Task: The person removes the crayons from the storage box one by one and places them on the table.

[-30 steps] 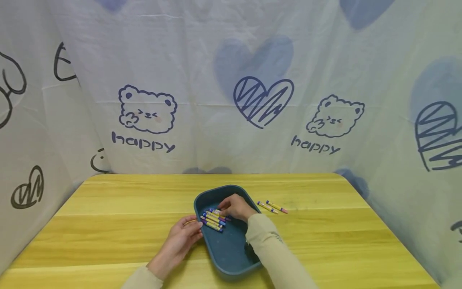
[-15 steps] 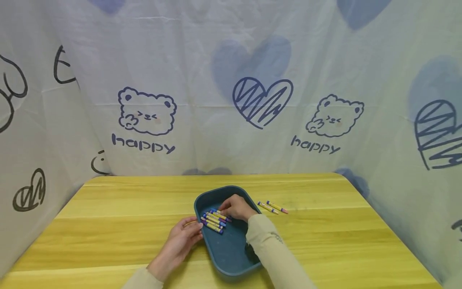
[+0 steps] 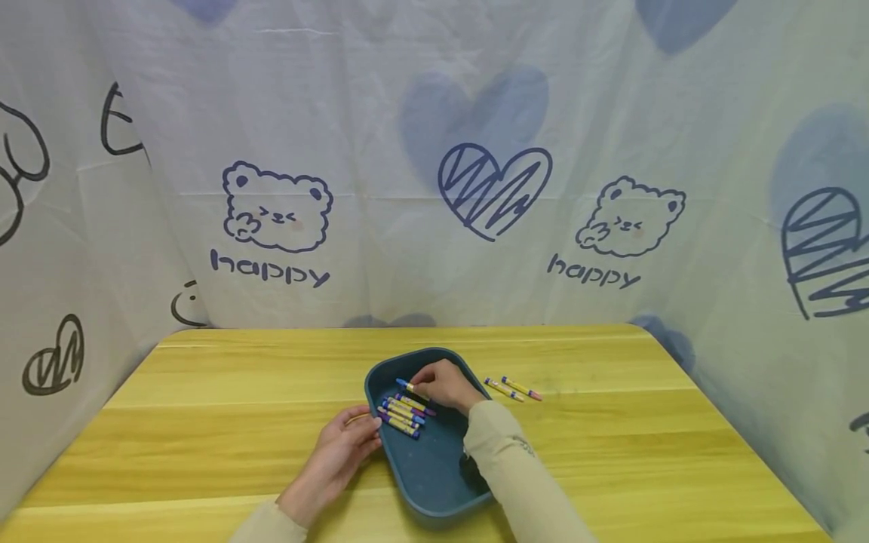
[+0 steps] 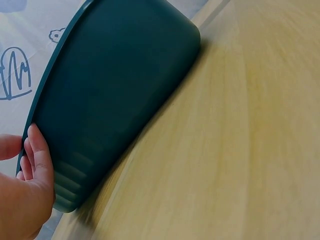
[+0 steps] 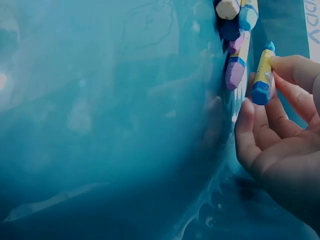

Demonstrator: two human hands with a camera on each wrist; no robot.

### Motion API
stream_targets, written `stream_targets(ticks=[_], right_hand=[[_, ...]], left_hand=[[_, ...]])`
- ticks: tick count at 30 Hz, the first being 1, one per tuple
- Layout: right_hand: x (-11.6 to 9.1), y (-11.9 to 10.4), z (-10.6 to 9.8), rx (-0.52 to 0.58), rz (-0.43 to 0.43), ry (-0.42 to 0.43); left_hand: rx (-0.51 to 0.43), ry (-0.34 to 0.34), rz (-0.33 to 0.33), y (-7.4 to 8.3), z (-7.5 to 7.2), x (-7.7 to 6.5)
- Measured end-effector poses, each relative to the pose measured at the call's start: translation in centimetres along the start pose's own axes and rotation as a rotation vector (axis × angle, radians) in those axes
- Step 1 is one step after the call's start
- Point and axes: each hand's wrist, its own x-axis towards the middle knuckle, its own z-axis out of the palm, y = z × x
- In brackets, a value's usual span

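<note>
A dark blue-green plastic bin (image 3: 431,471) stands on the table, tilted slightly in the head view. My left hand (image 3: 342,445) grips its left rim, thumb over the edge and fingers against the outer wall (image 4: 110,85). Inside the bin, my right hand (image 3: 444,387) pinches a blue crayon (image 5: 264,75) with a yellow wrapper between thumb and fingertips. Just below it, several crayons (image 3: 403,418) lie side by side in a pile at the bin's left wall; purple, white and light blue tips show in the right wrist view.
Two more crayons, one with a pale tip (image 3: 504,390) and one with a pink tip (image 3: 521,388), lie on the yellow wood-grain table (image 3: 611,445) right of the bin. A white curtain (image 3: 380,249) with printed hearts and bears hangs behind the table.
The right hand has lifted the blue crayon off the pile toward the bin's far end. Left hand and bin have stayed in place.
</note>
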Motion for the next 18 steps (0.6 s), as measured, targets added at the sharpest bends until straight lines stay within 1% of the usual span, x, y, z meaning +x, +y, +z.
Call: stream_targets(ticks=[6,12,18], right_hand=[[0.2,-0.1,-0.2,0.053,-0.004,0.025],[0.2,-0.7,-0.7,0.113,-0.022,0.070],[0.2,-1.7,-1.7,0.070,-0.022,0.043]], left_hand=[[-0.001,-0.001,-0.002,0.2,0.0,0.0],[0.002,0.003,-0.004,0.3,0.0,-0.1],[-0.002,-0.010,-0.015,0.3,0.0,-0.1]])
